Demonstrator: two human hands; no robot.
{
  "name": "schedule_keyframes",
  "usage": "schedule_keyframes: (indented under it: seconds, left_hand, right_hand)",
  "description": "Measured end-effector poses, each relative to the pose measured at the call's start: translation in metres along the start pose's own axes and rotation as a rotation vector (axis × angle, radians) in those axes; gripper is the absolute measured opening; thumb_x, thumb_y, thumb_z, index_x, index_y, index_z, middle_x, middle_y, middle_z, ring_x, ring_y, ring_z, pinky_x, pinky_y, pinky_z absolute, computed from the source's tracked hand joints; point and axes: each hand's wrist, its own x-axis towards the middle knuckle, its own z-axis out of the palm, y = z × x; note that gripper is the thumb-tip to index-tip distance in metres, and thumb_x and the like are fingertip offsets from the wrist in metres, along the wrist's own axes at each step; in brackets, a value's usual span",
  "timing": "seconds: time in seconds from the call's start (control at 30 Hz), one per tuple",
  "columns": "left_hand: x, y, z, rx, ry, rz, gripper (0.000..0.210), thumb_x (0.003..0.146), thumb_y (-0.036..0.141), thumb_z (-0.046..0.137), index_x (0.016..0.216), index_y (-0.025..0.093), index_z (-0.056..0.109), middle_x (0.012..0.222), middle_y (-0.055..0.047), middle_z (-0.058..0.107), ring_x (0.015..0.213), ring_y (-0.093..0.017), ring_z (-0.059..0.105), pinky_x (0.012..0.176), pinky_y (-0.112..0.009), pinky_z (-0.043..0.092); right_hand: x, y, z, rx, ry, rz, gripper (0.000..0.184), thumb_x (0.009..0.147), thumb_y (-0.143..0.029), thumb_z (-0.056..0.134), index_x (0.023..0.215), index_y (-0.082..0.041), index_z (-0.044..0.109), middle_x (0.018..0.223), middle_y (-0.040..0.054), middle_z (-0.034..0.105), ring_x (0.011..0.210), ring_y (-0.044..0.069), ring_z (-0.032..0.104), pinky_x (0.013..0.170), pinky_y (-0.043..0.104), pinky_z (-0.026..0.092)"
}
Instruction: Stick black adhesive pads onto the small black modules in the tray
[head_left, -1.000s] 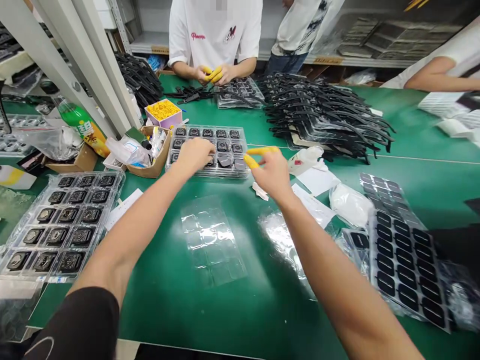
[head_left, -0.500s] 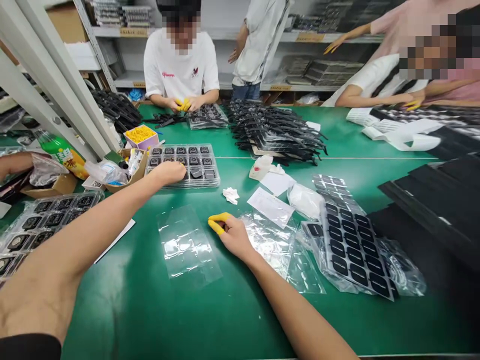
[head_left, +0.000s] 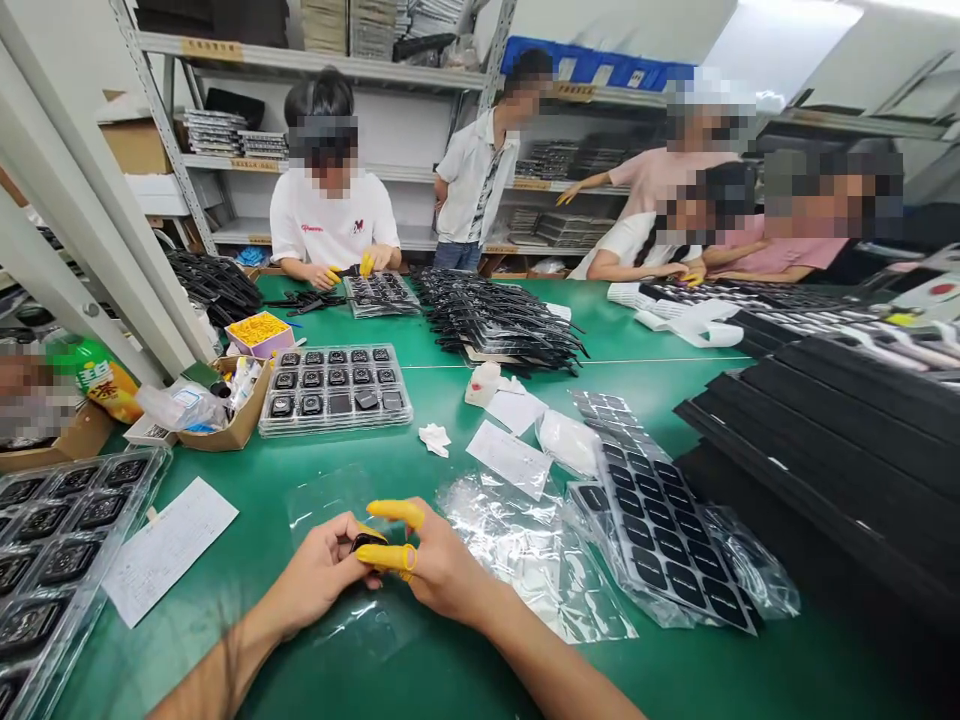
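A small, black, rounded-square smartwatch case (head_left: pixel 369 541) is held between my two hands above the green table. My left hand (head_left: pixel 319 570) is closed on it from the left, with fingers curled around its edge. On the other side is my right hand (head_left: pixel 450 565), its yellow-covered thumb laid against the case and its yellow-covered index finger raised above it. Fingers and thumbs hide much of the case. Beneath my hands lies a clear plastic sheet (head_left: pixel 315 500). Beyond them, a clear tray (head_left: pixel 337 420) holds several similar black cases.
Another clear tray (head_left: pixel 97 560) of cases is at left, beside a written paper (head_left: pixel 176 545). Sheets of black stickers (head_left: pixel 667 530) and clear plastic film (head_left: pixel 570 590) lie right. A black stack (head_left: pixel 825 430) borders the far right. Co-workers sit and stand across the table (head_left: pixel 487 400).
My left hand has come back from the tray with a black smartwatch case and met my right hand over the clear sheet. The camera view has tilted upward and shifted right.
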Motion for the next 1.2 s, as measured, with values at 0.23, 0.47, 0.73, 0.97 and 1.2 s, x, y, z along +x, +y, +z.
schedule_keyframes:
  seconds: [0.23,0.47,0.73,0.97,1.2]
  left_hand:
    - [0.000,-0.004,-0.011,-0.071,-0.147,-0.139,0.047,0.046,0.046,0.099,0.063,0.025,0.060,0.068,0.003,0.070,0.059,-0.018,0.065,0.058,-0.032,0.052]
    - [0.005,-0.002,-0.013,0.036,0.141,-0.054,0.051,0.063,0.050,0.089,0.101,0.029,0.062,0.075,0.003,0.065,0.062,-0.018,0.068,0.059,-0.033,0.059]
    - [0.011,-0.009,-0.030,0.219,0.194,0.060,0.059,0.063,0.031,0.092,0.115,0.026,0.065,0.086,0.000,0.079,0.080,-0.024,0.078,0.078,-0.037,0.065]
    - [0.018,-0.027,-0.033,0.198,0.233,0.087,0.058,0.063,0.018,0.086,0.120,0.017,0.070,0.091,-0.006,0.082,0.083,-0.022,0.080,0.080,-0.034,0.066]
    - [0.019,-0.029,-0.031,0.177,0.250,0.061,0.058,0.062,0.013,0.082,0.119,0.015,0.072,0.091,-0.006,0.082,0.083,-0.022,0.080,0.079,-0.032,0.065]
  right_hand:
    - [0.008,-0.010,0.011,0.305,0.176,0.092,0.014,0.081,-0.054,0.073,0.080,-0.040,0.070,0.092,-0.0005,0.078,0.074,0.024,0.070,0.063,0.041,0.062]
    - [-0.008,0.023,-0.040,-0.070,-0.087,0.665,0.047,0.097,-0.060,0.055,0.068,-0.024,0.063,0.070,0.0026,0.061,0.062,0.018,0.058,0.055,0.031,0.046]
    - [0.027,0.099,-0.034,-0.489,-0.043,0.624,0.037,0.097,-0.041,0.059,0.124,-0.019,0.072,0.115,0.0162,0.068,0.103,0.031,0.063,0.075,0.041,0.052]
    - [0.034,0.030,0.019,-0.016,-0.018,0.413,0.025,0.098,-0.045,0.061,0.099,-0.026,0.077,0.093,0.0064,0.074,0.088,0.021,0.067,0.080,0.036,0.057]
    - [0.026,-0.009,0.046,0.072,0.136,0.332,0.015,0.097,-0.033,0.065,0.098,-0.025,0.078,0.090,0.0060,0.070,0.084,0.018,0.067,0.074,0.033,0.057]
